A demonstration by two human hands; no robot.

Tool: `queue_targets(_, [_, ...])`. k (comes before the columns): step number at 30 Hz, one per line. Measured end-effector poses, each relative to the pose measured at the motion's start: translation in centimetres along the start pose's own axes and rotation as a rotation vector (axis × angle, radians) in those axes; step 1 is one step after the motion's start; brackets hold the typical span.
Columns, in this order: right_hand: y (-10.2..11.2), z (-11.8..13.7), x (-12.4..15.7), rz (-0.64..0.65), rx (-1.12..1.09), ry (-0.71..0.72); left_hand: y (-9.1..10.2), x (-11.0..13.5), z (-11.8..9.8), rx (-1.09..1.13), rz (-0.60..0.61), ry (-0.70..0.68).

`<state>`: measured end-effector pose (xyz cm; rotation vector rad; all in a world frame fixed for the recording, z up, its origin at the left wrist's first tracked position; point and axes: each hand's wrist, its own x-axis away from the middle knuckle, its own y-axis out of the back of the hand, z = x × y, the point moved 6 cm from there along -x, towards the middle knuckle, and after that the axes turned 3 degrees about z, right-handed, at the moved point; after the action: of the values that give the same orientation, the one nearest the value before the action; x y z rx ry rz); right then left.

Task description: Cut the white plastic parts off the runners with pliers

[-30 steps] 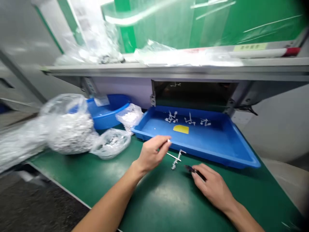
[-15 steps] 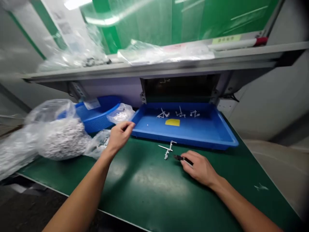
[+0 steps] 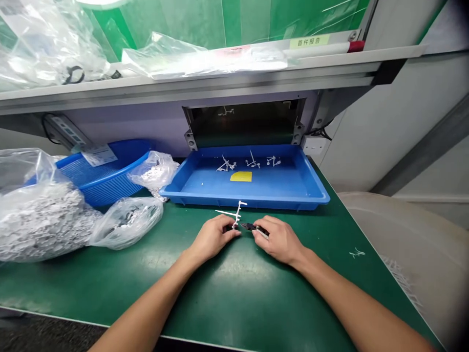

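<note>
Left hand and right hand together at mid-mat, fingertips close but apart. Right hand is closed around a small side cutter, black tips pointing left, at the lower end of a white moulded plastic part. That part lies just beyond the left hand, its lower end against the left fingertips. The fingers cover that end, so it is hard to say whether they pinch the part or merely steady it.

Step in hand, as judged: bringing the side cutter to the lower end of the part. The next move calls for seating the cutter tips squarely there, with the left hand keeping the part steady.

Against the earlier frame, the left hand has moved in from beside the tray to the part, and the cutter now sits nearly at it.

Under both hands, a green bench mat. Just beyond them, a blue plastic tray holds a yellow card and three white moulded parts. Left of the left hand, a clear bag of white parts and a blue basket lie well apart from the hands.
</note>
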<state>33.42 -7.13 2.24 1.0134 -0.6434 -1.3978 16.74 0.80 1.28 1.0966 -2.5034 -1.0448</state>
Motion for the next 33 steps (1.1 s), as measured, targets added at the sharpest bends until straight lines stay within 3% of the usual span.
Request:
queue_targets(5, [-0.3, 0.2, 0.3, 0.012, 0.069, -0.034, -2.1, 0.5, 1.0, 0.425, -0.015, 0.114])
queue_targets(11, [-0.4, 0.5, 0.3, 0.024, 0.036, -0.003, -2.5, 0.9, 0.8, 0.508, -0.063, 0.041])
queue_targets(15, [-0.3, 0.9, 0.4, 0.034, 0.012, 0.042, -3.0, 1.6, 1.0, 0.573, -0.032, 0.105])
queue_targets(24, [-0.4, 1.1, 0.7, 0.03, 0.007, 0.086, -2.5, 2.1, 0.5, 0.532, -0.076, 0.039])
queue_targets(33, [-0.4, 1.5, 0.9, -0.027, 0.104, 0.186, -1.7, 2.2, -0.7, 0.352, -0.133, -0.094])
